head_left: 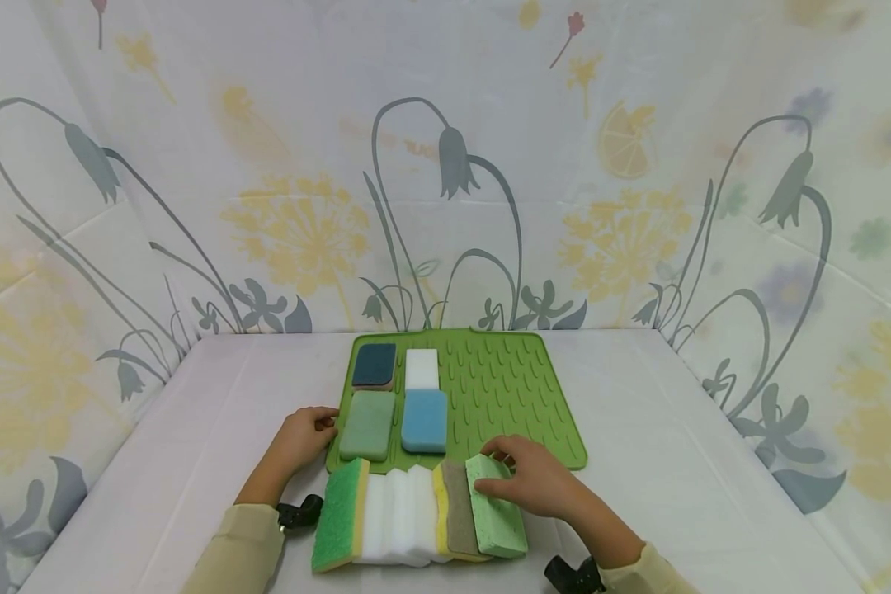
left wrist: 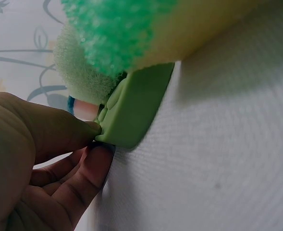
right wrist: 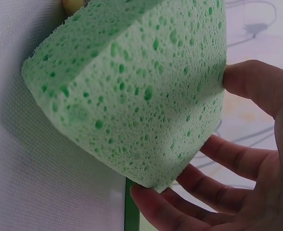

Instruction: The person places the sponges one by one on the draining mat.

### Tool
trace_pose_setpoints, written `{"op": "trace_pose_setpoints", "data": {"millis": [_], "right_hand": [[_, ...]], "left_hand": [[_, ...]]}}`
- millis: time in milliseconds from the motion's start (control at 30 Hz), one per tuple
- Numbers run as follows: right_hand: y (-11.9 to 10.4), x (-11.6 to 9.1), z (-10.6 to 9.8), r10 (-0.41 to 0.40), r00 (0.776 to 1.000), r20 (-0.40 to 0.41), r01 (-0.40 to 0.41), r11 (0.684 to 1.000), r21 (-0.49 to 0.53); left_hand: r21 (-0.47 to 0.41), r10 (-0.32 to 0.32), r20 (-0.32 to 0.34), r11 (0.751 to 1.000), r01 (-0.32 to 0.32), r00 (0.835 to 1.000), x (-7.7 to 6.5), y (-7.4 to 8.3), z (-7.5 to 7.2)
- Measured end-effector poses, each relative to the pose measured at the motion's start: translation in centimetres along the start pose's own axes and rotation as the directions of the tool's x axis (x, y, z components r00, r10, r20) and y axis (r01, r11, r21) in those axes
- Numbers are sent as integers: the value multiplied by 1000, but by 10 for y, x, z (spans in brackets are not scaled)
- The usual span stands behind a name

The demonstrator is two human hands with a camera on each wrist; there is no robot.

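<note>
My left hand [head_left: 306, 436] pinches the left edge of a green silicone mat [head_left: 505, 388] between thumb and fingers, as the left wrist view shows. My right hand [head_left: 530, 478] holds a light green porous sponge [head_left: 499, 516] with thumb and fingertips at its edges, at the right end of a row of sponges in front of the mat. That row also has a green-and-yellow scouring sponge [head_left: 339, 516] at its left end, several white sponges [head_left: 401, 516] in the middle, and a yellow sponge with a grey-brown face [head_left: 460, 511] beside the held one.
On the mat's left half lie a dark blue sponge [head_left: 374, 365], a pale green sponge [head_left: 367, 425], a white sponge [head_left: 421, 368] and a blue sponge [head_left: 425, 421]. A white cloth covers the table [head_left: 638, 412]. A flower-printed curtain [head_left: 475, 231] stands behind.
</note>
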State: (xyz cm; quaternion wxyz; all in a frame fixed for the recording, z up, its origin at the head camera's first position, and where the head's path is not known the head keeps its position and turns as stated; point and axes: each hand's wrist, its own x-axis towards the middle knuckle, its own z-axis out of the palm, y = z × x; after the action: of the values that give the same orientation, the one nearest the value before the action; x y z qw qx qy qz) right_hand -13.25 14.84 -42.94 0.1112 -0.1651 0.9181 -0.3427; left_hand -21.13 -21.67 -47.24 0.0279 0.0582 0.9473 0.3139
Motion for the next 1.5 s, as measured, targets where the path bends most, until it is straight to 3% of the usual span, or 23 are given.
{"op": "trace_pose_setpoints", "data": {"millis": [933, 1500], "right_hand": [[-10, 6, -22, -26, 999, -22, 25, 999, -37], [-16, 25, -43, -30, 997, -77, 22, 995, -94]], "left_hand": [[4, 4, -11, 1000, -4, 1000, 0, 0, 1], [-4, -6, -4, 1000, 6, 1000, 0, 0, 0]]}}
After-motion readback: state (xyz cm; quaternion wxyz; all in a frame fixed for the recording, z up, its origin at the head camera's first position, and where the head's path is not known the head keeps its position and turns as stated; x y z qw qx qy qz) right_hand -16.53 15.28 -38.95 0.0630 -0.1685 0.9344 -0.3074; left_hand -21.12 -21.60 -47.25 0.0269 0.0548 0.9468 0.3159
